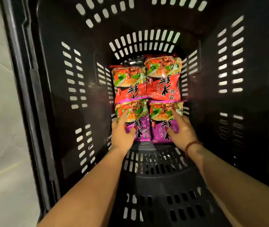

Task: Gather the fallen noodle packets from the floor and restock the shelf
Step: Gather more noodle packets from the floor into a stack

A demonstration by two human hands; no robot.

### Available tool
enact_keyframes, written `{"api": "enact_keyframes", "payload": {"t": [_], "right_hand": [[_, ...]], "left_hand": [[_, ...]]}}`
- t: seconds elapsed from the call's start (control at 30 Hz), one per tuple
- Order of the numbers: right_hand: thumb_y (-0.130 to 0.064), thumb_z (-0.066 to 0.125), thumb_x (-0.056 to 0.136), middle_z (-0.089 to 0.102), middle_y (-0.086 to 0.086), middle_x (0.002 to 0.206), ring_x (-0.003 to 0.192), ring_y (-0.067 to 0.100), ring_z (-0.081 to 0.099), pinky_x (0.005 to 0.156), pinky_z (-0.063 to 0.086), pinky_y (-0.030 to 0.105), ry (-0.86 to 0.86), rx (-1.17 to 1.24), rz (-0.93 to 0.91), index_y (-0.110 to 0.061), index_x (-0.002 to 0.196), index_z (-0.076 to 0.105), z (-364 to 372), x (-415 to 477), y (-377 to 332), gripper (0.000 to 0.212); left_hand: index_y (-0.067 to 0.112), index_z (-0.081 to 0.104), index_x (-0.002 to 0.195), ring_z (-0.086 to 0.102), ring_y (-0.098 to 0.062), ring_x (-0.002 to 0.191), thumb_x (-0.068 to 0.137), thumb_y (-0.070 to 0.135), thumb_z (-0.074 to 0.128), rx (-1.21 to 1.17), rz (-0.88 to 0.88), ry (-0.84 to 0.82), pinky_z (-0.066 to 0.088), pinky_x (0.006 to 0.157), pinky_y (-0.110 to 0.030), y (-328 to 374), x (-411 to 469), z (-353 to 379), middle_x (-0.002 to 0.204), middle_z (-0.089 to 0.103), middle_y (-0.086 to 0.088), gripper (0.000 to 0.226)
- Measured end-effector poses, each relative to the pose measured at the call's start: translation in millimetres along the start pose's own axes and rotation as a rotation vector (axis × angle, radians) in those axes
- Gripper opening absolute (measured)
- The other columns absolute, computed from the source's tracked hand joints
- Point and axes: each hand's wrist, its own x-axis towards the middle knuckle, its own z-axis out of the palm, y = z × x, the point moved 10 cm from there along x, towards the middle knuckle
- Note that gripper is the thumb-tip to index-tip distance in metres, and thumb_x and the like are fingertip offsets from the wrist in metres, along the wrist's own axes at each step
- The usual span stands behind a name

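I look straight down into a deep black slotted basket (74, 82). Noodle packets lie flat at its bottom: two red ones, left (128, 84) and right (163, 77), at the far side, and two purple ones nearer me. My left hand (122, 135) grips the left purple packet (137, 117), thumb on its face and a finger stretched over the picture. My right hand (182, 131) holds the right purple packet (161, 122) the same way. A bead bracelet (192, 145) circles my right wrist.
The basket's tall walls close in on all sides, with a raised slotted ledge (153, 163) under my forearms. Pale floor (1, 128) shows to the left of the basket.
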Motion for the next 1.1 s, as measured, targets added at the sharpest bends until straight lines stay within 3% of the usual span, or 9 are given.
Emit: {"api": "enact_keyframes", "payload": {"t": [0.1,0.17,0.23,0.37,0.5,0.63,0.87,1.1], "right_hand": [[-0.012,0.064,0.09,0.019,0.012,0.156,0.141,0.029,0.029,0.111,0.036,0.043,0.031,-0.113,-0.013,-0.032,0.148,0.031,-5,-12,-9,0.07],[-0.016,0.062,0.091,0.015,0.011,0.158,0.144,0.03,0.022,0.111,0.031,0.04,0.056,-0.186,-0.009,-0.03,0.149,0.03,-13,-23,-19,0.068],[-0.021,0.061,0.091,0.017,0.007,0.158,0.143,0.027,0.021,0.113,0.029,0.041,0.068,-0.241,-0.024,-0.028,0.149,0.028,-22,-38,-36,0.068],[-0.027,0.058,0.091,0.024,0.003,0.156,0.14,0.026,0.026,0.114,0.029,0.043,0.103,-0.344,-0.079,-0.024,0.148,0.028,-45,-80,-86,0.065],[-0.026,0.061,0.089,0.036,0.005,0.148,0.133,0.026,0.036,0.107,0.034,0.038,0.218,-0.427,-0.196,-0.018,0.145,0.036,-80,-142,-152,0.062],[-0.026,0.065,0.086,0.044,0.005,0.143,0.13,0.024,0.041,0.108,0.035,0.037,0.356,-0.423,-0.24,-0.017,0.14,0.042,-112,-217,-201,0.06],[-0.023,0.075,0.073,0.06,0.013,0.125,0.113,0.034,0.057,0.097,0.046,0.045,0.601,-0.361,-0.15,-0.01,0.124,0.059,-151,-362,-235,0.055],[-0.027,0.076,0.072,0.058,0.012,0.129,0.116,0.034,0.056,0.096,0.048,0.045,0.813,-0.202,0.064,-0.011,0.125,0.059,-147,-513,-215,0.059]], "left_hand": [[0.053,0.025,0.146,0.031,-0.027,0.143,0.09,0.011,0.064,0.125,-0.006,-0.023,0.036,0.112,-0.047,9,-6,-1,0.161,0.006,0.001,0.08],[0.045,0.023,0.15,0.014,-0.024,0.149,0.091,0.013,0.063,0.241,0.039,-0.009,0.029,0.117,-0.047,27,-17,-7,0.162,0.003,-0.001,0.078],[0.038,0.025,0.151,0.011,-0.022,0.149,0.09,0.011,0.064,0.312,0.112,0.03,0.026,0.118,-0.042,52,-33,-17,0.162,0.008,-0.003,0.077],[0.032,0.033,0.148,0.017,-0.023,0.146,0.087,0.011,0.064,0.36,0.258,-0.017,0.032,0.115,-0.043,110,-69,-36,0.158,0.022,-0.003,0.072],[0.024,0.038,0.147,0.027,-0.023,0.141,0.086,0.017,0.063,0.672,0.626,-0.041,0.033,0.113,-0.041,194,-126,-67,0.152,0.035,-0.002,0.067],[0.02,0.047,0.141,0.035,-0.03,0.137,0.083,0.018,0.063,0.814,0.853,-0.079,0.041,0.106,-0.047,253,-188,-112,0.145,0.046,-0.007,0.06],[0.015,0.057,0.129,0.051,-0.037,0.121,0.074,0.021,0.066,0.955,1.229,-0.207,0.048,0.095,-0.051,304,-313,-177,0.128,0.059,-0.012,0.057],[0.018,0.061,0.125,0.055,-0.032,0.114,0.069,0.03,0.067,1.056,1.512,-0.401,0.051,0.091,-0.044,311,-438,-191,0.123,0.062,-0.007,0.057]]}}
